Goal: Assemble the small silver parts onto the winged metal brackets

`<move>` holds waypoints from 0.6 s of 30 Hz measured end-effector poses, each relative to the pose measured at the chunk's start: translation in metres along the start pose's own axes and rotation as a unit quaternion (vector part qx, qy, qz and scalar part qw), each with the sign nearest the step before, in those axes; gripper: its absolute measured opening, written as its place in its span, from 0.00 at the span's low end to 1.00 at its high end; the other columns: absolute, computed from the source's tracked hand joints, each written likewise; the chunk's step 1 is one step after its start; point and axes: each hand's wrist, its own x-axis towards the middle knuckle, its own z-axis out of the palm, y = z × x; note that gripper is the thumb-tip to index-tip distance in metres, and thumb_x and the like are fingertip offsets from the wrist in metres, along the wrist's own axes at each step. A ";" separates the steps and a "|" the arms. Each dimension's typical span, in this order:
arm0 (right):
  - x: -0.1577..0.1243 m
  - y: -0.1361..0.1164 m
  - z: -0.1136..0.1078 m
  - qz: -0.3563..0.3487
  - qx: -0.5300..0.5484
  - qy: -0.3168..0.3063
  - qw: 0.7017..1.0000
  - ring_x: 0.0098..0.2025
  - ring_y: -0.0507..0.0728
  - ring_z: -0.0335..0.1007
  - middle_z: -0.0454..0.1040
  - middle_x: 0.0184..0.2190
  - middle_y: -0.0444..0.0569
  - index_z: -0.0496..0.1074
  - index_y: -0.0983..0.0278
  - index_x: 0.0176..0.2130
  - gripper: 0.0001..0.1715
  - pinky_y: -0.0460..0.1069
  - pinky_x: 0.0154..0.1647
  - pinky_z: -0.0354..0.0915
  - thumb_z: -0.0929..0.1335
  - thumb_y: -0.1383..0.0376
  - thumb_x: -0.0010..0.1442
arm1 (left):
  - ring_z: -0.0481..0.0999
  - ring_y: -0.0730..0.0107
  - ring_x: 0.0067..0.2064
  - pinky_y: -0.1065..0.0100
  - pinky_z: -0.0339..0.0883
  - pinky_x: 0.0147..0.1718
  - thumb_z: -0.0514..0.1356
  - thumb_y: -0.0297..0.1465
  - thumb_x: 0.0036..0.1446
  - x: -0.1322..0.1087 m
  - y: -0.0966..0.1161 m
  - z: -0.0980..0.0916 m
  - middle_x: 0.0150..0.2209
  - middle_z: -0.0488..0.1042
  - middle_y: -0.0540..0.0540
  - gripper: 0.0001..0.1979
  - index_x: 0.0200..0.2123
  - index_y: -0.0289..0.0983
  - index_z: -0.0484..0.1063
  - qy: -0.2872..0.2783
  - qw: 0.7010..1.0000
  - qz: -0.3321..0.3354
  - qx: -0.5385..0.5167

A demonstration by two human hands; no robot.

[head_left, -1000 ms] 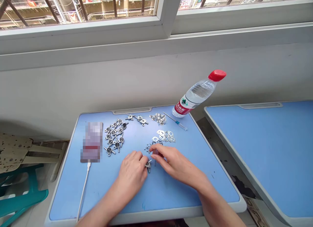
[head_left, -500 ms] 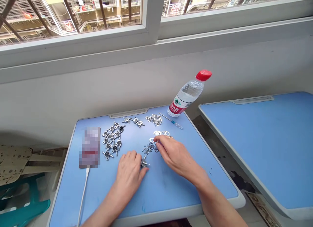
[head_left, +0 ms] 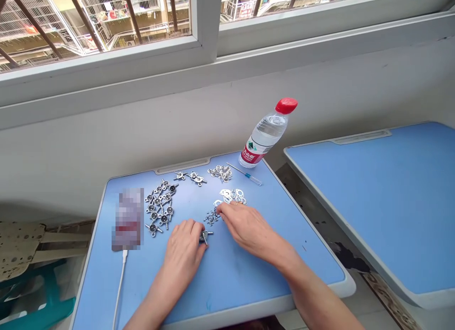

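Observation:
My left hand [head_left: 185, 247] rests on the blue table, thumb and fingers closed on a small metal fitting [head_left: 205, 236] with thin stems sticking out. My right hand [head_left: 249, 228] reaches in from the right, its fingertips pinched together at the black rings [head_left: 217, 211], most of which it covers. Whether a ring is between those fingertips is hidden. Just left of them lies a little heap of tiny metal pieces [head_left: 211, 218]. Flat silver plates with holes [head_left: 232, 196] are spread behind my right hand.
Several metal fittings with dark round centres [head_left: 158, 202] lie at left, beside a blurred phone-like slab [head_left: 128, 218] on a white cable [head_left: 120, 278]. Further back are more metal parts [head_left: 197, 178], looped metal pieces [head_left: 221, 173], a blue-collared screwdriver [head_left: 248, 175] and a water bottle [head_left: 265, 137].
The view has shifted slightly. My right hand has moved a little left over the black rings, covering more of them. The fitting in my left hand has turned, its stems pointing differently.

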 end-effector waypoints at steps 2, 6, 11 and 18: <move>0.002 -0.001 0.002 -0.003 -0.008 -0.016 1.000 0.28 0.55 0.66 0.72 0.27 0.48 0.68 0.64 0.36 0.13 0.48 0.28 0.51 0.57 0.72 0.67 | 0.71 0.62 0.40 0.62 0.64 0.39 0.57 0.21 0.58 0.001 0.000 0.000 0.38 0.72 0.49 0.09 0.39 0.40 0.65 -0.004 1.000 0.006 0.014; 0.004 -0.002 0.005 -0.016 -0.010 -0.037 0.999 0.28 0.53 0.69 0.74 0.29 0.47 0.67 0.64 0.34 0.12 0.48 0.26 0.49 0.59 0.73 0.66 | 0.72 0.60 0.41 0.61 0.64 0.40 0.56 0.21 0.59 0.001 -0.001 -0.001 0.39 0.73 0.49 0.10 0.42 0.40 0.66 -0.006 1.000 0.009 0.022; 0.005 -0.001 0.009 -0.017 -0.041 -0.044 0.998 0.28 0.53 0.69 0.74 0.31 0.47 0.68 0.64 0.34 0.10 0.48 0.25 0.48 0.62 0.74 0.66 | 0.72 0.61 0.41 0.61 0.65 0.39 0.58 0.23 0.61 0.001 -0.001 0.000 0.39 0.73 0.48 0.06 0.39 0.39 0.67 -0.003 1.000 0.003 0.021; 0.007 -0.002 0.014 -0.022 -0.062 -0.048 0.997 0.27 0.53 0.68 0.73 0.31 0.46 0.68 0.64 0.34 0.09 0.49 0.24 0.45 0.63 0.74 0.65 | 0.73 0.61 0.40 0.62 0.66 0.39 0.59 0.23 0.60 0.002 -0.002 0.004 0.37 0.73 0.49 0.06 0.37 0.39 0.68 -0.009 1.000 -0.008 0.007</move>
